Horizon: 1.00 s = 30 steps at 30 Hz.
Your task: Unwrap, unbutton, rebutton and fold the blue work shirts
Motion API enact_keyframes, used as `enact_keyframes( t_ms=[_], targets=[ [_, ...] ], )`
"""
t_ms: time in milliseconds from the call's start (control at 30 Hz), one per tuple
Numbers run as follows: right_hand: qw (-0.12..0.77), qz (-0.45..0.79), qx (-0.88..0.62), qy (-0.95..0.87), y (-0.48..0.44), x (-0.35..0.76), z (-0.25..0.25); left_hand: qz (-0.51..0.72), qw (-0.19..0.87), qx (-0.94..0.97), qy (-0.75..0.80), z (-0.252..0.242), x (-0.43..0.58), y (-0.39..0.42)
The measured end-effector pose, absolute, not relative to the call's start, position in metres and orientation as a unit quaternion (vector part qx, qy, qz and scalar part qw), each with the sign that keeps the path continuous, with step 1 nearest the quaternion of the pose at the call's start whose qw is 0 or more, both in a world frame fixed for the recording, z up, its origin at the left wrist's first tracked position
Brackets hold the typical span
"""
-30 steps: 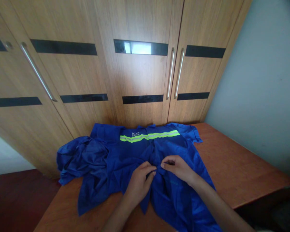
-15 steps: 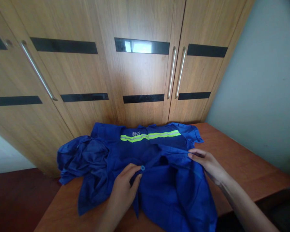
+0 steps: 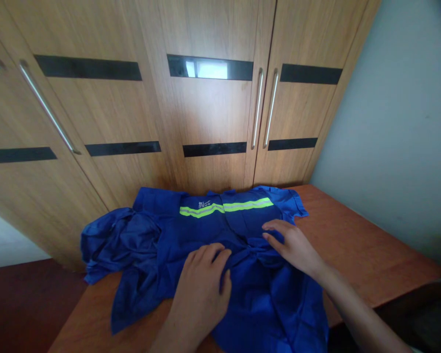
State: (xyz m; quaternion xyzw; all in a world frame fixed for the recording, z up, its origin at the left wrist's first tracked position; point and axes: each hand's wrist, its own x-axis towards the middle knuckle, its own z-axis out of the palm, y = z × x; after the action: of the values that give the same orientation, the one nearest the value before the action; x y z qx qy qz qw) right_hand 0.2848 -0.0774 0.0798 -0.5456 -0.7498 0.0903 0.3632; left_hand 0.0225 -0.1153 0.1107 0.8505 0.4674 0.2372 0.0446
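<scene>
A blue work shirt with a yellow-green reflective stripe lies spread on a reddish-brown wooden table. My left hand rests flat on the shirt's front, fingers stretched out, near the middle. My right hand lies palm down on the cloth just right of the shirt's opening, fingers extended toward the stripe. Neither hand grips anything. One sleeve is bunched in a heap at the table's left edge.
A wooden wardrobe with black inlay strips and long metal handles stands right behind the table. A pale grey wall runs along the right side. Dark red floor shows at the lower left.
A second ago both hands pinched the shirt's front at the button line. Then the right hand moved out right with a flap. Now both hands lie flat on the closed front.
</scene>
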Motion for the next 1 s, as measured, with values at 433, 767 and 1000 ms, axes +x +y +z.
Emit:
enact_keyframes(
  t_ms=[433, 767, 1000],
  targets=[
    [0.333, 0.157, -0.627, -0.687, -0.037, 0.276, 0.052, 0.209, 0.129, 0.852, 0.462, 0.060, 0.074, -0.060],
    [0.275, -0.043, -0.484, -0.830, -0.087, 0.231, 0.071, 0.302, 0.197, 0.807, 0.468, 0.046, 0.070, -0.056],
    [0.256, -0.093, -0.509, -0.816, -0.082, 0.236, 0.046, 0.339, 0.245, 0.780, 0.465, 0.044, 0.068, -0.056]
  ],
)
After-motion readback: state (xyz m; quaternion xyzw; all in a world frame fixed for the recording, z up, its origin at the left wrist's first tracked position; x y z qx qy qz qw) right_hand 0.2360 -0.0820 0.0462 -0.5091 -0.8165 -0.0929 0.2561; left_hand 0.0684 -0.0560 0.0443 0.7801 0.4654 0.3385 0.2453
